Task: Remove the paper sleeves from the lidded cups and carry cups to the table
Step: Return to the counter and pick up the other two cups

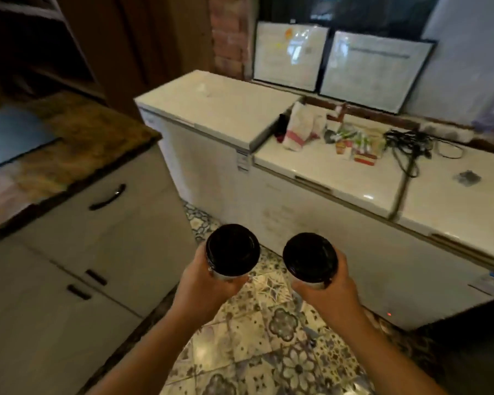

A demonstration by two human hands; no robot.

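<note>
I hold two lidded cups upright over a patterned tile floor. My left hand wraps around the left cup, whose black lid faces the camera and hides most of its pale body. My right hand grips the right cup, also black-lidded, with a strip of pale wall showing under the lid. The two cups are a short gap apart. No paper sleeve shows on either cup from this angle.
A counter with a stone top and grey cabinet doors stands at the left. White chest freezers run ahead and to the right, bearing cloths, packets and a black cable. Two framed boards lean behind. Tiled floor lies between.
</note>
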